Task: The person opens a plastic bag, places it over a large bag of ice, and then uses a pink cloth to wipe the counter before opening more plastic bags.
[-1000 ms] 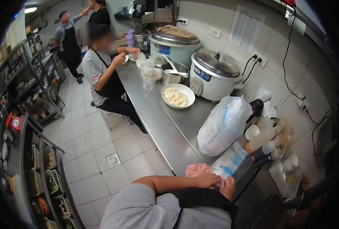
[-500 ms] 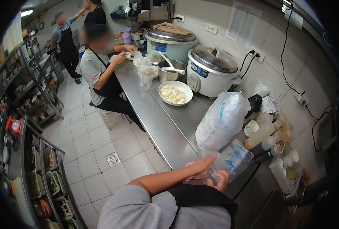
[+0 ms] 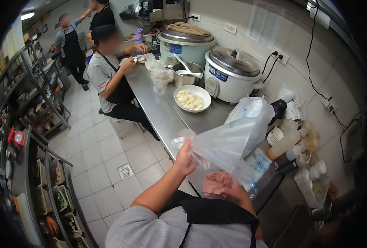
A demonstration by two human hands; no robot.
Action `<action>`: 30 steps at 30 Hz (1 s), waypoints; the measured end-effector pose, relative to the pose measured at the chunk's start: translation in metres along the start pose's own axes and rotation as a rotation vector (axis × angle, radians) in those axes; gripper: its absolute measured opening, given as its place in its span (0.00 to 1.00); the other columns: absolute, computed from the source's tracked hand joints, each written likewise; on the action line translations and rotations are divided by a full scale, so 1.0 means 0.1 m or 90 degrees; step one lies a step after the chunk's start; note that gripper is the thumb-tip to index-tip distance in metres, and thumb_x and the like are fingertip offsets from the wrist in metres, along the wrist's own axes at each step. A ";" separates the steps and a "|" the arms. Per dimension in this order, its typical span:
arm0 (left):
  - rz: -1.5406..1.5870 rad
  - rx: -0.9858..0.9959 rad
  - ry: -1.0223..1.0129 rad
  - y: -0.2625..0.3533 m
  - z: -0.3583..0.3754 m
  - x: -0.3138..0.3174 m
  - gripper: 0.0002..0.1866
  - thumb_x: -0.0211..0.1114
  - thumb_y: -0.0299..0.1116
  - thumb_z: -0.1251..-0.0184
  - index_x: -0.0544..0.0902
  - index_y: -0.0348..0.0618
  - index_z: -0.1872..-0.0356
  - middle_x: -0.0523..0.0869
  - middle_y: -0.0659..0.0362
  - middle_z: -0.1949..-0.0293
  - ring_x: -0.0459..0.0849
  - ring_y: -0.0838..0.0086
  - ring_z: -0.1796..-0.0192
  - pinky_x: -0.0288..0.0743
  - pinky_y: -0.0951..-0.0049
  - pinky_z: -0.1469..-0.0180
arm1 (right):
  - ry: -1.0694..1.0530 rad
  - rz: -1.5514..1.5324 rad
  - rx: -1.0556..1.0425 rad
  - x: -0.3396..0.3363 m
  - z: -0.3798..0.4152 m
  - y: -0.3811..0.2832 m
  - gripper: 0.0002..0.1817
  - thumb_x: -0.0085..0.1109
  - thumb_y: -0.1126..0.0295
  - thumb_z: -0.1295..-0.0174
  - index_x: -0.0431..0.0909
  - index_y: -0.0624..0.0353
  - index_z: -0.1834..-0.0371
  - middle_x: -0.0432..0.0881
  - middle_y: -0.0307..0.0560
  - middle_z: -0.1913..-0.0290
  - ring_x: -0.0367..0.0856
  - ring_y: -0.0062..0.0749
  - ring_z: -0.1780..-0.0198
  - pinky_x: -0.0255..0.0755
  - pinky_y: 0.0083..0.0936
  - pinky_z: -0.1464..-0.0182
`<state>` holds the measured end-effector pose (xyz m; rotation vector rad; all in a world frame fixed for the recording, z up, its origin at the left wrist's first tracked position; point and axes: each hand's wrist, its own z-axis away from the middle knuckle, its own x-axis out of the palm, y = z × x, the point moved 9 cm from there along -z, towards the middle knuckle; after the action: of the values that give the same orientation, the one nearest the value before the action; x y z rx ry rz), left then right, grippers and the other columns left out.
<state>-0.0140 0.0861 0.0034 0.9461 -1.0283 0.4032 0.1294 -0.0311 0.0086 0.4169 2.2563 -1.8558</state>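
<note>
My left hand (image 3: pixel 184 159) is closed around the gathered end of a clear plastic bag (image 3: pixel 223 142), raised over the front edge of the steel table. From my fist the bag fans out to the right. At its lower edge is my right hand (image 3: pixel 236 191), beside a crumpled pink cloth (image 3: pixel 217 184); its fingers are blurred and partly hidden. Behind the spread bag stands a large, full white plastic sack (image 3: pixel 256 108). A flat packet with blue print (image 3: pixel 259 165) lies to the right of my hands.
Farther along the steel table (image 3: pixel 156 118) are a white bowl of rice (image 3: pixel 190 99), a metal pot (image 3: pixel 187 76), two rice cookers (image 3: pixel 229 76) and tied bags (image 3: pixel 162 78). Sauce bottles (image 3: pixel 285 151) and a cup basket (image 3: pixel 314 188) stand right. A co-worker (image 3: pixel 111 76) sits at the far left side.
My left hand has moved left and up, drawing the clear bag out wide. My right hand has stayed low near the packet. The pink cloth now shows more fully.
</note>
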 end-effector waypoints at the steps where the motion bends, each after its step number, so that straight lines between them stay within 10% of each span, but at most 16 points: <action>1: -0.040 -0.021 0.023 -0.19 0.02 -0.07 0.25 0.38 0.49 0.35 0.68 0.39 0.49 0.74 0.55 0.52 0.73 0.64 0.50 0.64 0.64 0.47 | 0.024 -0.121 0.008 -0.05 -0.01 -0.13 0.34 0.59 0.62 0.53 0.57 0.55 0.42 0.69 0.50 0.57 0.72 0.34 0.59 0.68 0.24 0.61; 4: -0.193 0.017 0.020 -0.35 0.03 -0.15 0.24 0.38 0.47 0.34 0.68 0.37 0.50 0.75 0.54 0.53 0.74 0.65 0.52 0.67 0.66 0.50 | 0.099 -0.490 -0.001 -0.17 -0.14 -0.35 0.37 0.56 0.59 0.50 0.50 0.55 0.38 0.67 0.51 0.51 0.74 0.30 0.58 0.70 0.22 0.60; 10: -0.139 -0.106 -0.020 -0.25 0.15 -0.02 0.24 0.38 0.50 0.35 0.68 0.44 0.50 0.76 0.56 0.61 0.76 0.70 0.67 0.71 0.70 0.61 | 0.218 -0.369 0.117 -0.46 0.00 0.32 0.10 0.48 0.65 0.40 0.72 0.59 0.61 0.76 0.40 0.69 0.75 0.25 0.68 0.69 0.22 0.64; 30: 0.115 -0.090 0.066 -0.33 0.00 -0.30 0.25 0.34 0.53 0.35 0.70 0.46 0.54 0.75 0.60 0.61 0.71 0.69 0.65 0.67 0.71 0.61 | 0.170 -0.646 0.248 -0.10 0.12 0.51 0.09 0.44 0.66 0.40 0.67 0.59 0.62 0.73 0.43 0.67 0.70 0.27 0.68 0.65 0.23 0.65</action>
<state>-0.0065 0.0715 -0.0384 0.7009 -1.0368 0.5173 0.1554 -0.0344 -0.0377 -0.6148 2.4910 -2.8590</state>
